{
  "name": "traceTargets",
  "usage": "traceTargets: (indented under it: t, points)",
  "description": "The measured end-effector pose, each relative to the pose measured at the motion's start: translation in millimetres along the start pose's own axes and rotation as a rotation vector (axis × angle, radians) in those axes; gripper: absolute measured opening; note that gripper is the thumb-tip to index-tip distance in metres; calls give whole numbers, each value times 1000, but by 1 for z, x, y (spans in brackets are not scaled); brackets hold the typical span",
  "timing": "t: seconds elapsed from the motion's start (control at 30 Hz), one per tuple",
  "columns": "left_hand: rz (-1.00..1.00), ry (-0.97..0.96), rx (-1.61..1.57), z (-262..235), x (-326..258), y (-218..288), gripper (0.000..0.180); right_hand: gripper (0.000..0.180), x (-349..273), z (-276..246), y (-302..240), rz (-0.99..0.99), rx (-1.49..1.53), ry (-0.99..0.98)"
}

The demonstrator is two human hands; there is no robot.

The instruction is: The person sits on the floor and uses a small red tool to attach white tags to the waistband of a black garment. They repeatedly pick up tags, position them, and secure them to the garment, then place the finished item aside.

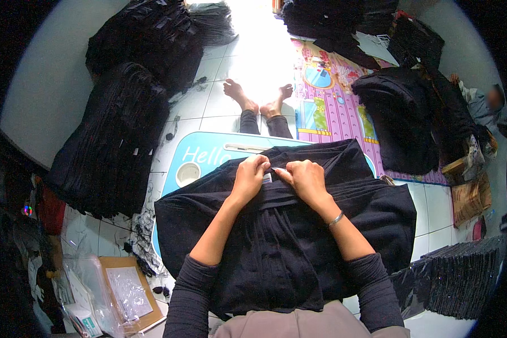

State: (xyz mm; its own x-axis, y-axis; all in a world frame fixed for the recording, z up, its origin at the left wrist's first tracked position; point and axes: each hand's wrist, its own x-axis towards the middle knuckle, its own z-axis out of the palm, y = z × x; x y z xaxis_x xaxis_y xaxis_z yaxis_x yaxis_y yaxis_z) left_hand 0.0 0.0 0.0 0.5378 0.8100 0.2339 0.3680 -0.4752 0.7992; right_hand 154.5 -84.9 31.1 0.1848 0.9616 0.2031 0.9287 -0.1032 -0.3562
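A black garment [281, 242] with gathered folds lies spread over a light blue lap table [183, 155] and hangs down toward my lap. Near the middle of its top band a small white label [267, 178] shows. My left hand [249, 179] is closed, thumb and fingers pinching the cloth just left of the label. On the other side my right hand [307, 181] is closed too, its fingertips at the same band. A small pale sliver shows by its thumb, too small to name. The two hands are a short gap apart.
Tall stacks of folded black cloth [112, 129] stand on the left, with another black pile [397, 121] on the right. A colourful mat [332, 101] covers part of the tiled floor. Plastic-wrapped packs [456, 279] lie at lower right, a brown board [132, 296] at lower left.
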Motion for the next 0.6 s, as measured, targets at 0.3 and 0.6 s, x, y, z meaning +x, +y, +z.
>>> traceTargets:
  t: [0.3,0.6]
  points:
    - [-309,650,-279,-122,4,-61,19,56,2,-10,10,156,331,49]
    - [51,132,3,-45,0,1,27,55,0,-9,5,194,328,86]
